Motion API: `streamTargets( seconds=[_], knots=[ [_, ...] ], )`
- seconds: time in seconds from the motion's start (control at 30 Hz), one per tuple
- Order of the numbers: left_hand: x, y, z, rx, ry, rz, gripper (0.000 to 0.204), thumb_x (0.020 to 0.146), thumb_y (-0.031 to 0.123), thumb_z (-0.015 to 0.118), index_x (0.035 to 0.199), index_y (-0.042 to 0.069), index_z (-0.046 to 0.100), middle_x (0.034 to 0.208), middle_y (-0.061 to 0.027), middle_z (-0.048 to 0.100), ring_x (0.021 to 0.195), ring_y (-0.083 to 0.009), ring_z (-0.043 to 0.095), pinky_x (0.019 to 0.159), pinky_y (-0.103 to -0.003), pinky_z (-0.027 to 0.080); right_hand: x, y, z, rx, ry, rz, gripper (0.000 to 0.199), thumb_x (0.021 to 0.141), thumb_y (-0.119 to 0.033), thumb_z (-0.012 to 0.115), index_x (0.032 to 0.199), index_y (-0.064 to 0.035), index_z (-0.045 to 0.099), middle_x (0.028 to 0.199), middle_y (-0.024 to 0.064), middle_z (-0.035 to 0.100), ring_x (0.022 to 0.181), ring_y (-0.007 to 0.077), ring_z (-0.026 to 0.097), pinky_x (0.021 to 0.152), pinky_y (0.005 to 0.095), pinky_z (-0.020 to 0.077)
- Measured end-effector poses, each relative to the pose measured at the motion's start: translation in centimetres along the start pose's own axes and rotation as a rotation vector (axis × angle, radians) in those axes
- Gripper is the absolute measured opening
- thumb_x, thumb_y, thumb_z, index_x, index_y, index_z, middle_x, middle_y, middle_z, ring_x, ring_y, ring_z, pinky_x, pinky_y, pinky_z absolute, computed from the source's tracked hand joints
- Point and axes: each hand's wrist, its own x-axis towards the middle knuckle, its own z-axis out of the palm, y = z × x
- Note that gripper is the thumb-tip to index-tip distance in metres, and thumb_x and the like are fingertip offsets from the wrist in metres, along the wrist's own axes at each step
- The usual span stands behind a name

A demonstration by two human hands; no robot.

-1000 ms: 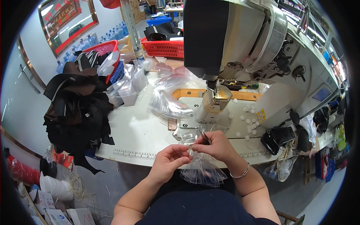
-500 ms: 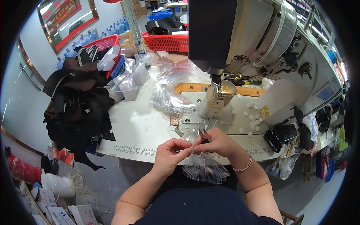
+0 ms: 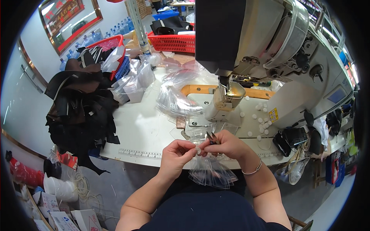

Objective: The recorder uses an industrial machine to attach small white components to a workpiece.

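My left hand [image 3: 175, 156] pinches a small round white disc [image 3: 198, 150] between thumb and fingertips. Close against it, my right hand [image 3: 228, 144] is closed around a pair of dark thread snips [image 3: 211, 138], their points upward, and its fingertips meet the left ones at the disc. Below the hands, a fanned bunch of transparent plastic pieces [image 3: 212, 174] hangs over the table's front edge. More of this plastic [image 3: 200, 133] runs up behind the fingers toward the post of the sewing machine [image 3: 226, 98]. Whether the bunch is joined to the disc cannot be made out.
Several white discs [image 3: 261, 125] lie right of the machine post. A transparent plastic pile [image 3: 175, 96] spreads behind it. Dark fabric scraps [image 3: 83, 111] heap at the left, overhanging the edge. Red baskets [image 3: 173, 43] stand behind. A ruler strip [image 3: 140, 154] runs along the front edge.
The fingertips have parted slightly, bringing the white disc into view in my left pinch. My right hand, with the snips, has shifted a little right.
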Motion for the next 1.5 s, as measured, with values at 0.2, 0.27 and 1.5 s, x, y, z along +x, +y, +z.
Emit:
streamTargets(
  seconds=[0.2,0.27,1.5],
  knots=[
    [0.2,-0.4,0.0,0.000,0.042,0.045,0.015,0.073,-0.005,0.063,0.083,0.001,0.054,0.082,-0.0058,0.058,0.074,-0.0107,0.056,0.068,-0.022,0.046,-0.5,-0.2,0.5,0.067,0.084,-0.073,0.018,0.076,-0.010,0.063,0.091,0.0016,0.064,0.071,0.0044,0.064,0.062,0.0047,0.052,0.054,0.0179,0.0401],
    [0.2,-0.5,0.1,-0.003,0.045,0.062,0.016,0.073,-0.006,0.063,0.084,0.002,0.054,0.082,-0.0056,0.058,0.074,-0.0105,0.056,0.068,-0.022,0.046,-0.5,-0.4,0.7,-0.277,0.148,-0.046,0.017,0.073,-0.009,0.067,0.086,0.0017,0.065,0.069,0.0033,0.063,0.062,0.0042,0.052,0.055,0.0178,0.0403],
    [1.0,0.7,1.2,-0.232,-0.036,-0.154,0.009,0.077,0.001,0.059,0.084,0.001,0.054,0.076,-0.0070,0.058,0.067,-0.0146,0.055,0.064,-0.026,0.046,0.2,1.4,-0.8,-0.649,0.667,-0.738,0.034,0.064,-0.004,0.073,0.095,-0.0063,0.059,0.095,0.0033,0.051,0.066,0.0059,0.045,0.056,0.0183,0.0394]
  ],
)
